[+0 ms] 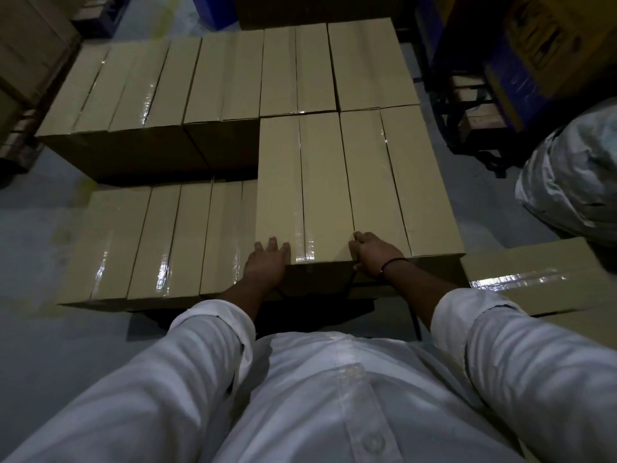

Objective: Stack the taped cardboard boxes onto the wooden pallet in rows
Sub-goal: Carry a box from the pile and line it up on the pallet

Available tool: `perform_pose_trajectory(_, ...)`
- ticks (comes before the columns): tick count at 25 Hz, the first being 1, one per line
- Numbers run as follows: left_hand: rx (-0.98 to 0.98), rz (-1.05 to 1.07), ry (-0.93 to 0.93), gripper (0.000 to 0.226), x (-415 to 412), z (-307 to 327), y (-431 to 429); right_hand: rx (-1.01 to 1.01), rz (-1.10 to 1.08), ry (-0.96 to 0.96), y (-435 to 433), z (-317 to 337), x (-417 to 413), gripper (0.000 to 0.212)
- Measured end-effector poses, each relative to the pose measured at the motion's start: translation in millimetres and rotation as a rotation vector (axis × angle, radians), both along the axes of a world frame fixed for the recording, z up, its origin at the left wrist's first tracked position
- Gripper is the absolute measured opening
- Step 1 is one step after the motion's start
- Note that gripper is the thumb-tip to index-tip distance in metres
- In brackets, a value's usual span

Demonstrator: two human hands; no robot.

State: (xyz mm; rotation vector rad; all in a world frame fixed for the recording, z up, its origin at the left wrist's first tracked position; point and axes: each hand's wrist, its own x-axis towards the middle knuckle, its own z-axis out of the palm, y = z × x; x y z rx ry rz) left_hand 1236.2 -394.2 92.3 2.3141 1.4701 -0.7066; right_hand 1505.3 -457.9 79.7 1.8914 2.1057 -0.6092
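Note:
Taped cardboard boxes fill the stack in rows. The near upper box (300,182) lies lengthwise in front of me, clear tape along its seam. My left hand (265,265) holds its near left corner, fingers over the top edge. At the box's near right corner is my right hand (375,253), with its fingers curled into the gap beside the neighbouring box (400,182). A lower row of boxes (150,242) sits to the left, and a taller back row (213,81) stands behind. The pallet itself is hidden under the boxes.
Another taped box (534,275) lies on the floor at my right. A grey plastic-wrapped bundle (574,175) sits at far right. Dark racking with cartons (541,41) stands behind it. More cartons (30,51) are stacked at far left. Grey floor (36,235) surrounds the stack.

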Motion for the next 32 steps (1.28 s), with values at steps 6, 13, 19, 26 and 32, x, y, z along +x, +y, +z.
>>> perform_pose_trajectory(6,-0.068,-0.086,0.018,0.063,4,24,-7,-0.049,-0.115,0.111,-11,29,-8,0.062)
perform_pose_trajectory(13,-0.09,-0.228,-0.031,0.078,43,44,20,-0.094,-0.323,0.16,-2,36,2,0.056)
perform_pose_trajectory(19,-0.092,-0.447,-0.092,0.071,86,38,58,-0.142,-0.481,0.19,0,32,6,0.051)
perform_pose_trajectory(26,-0.083,-0.699,-0.13,0.068,140,25,85,-0.112,-0.747,0.225,-10,35,26,0.044)
perform_pose_trajectory(32,-0.065,-0.955,-0.153,0.071,194,20,85,0.04,-1.118,0.321,-38,38,37,0.048)
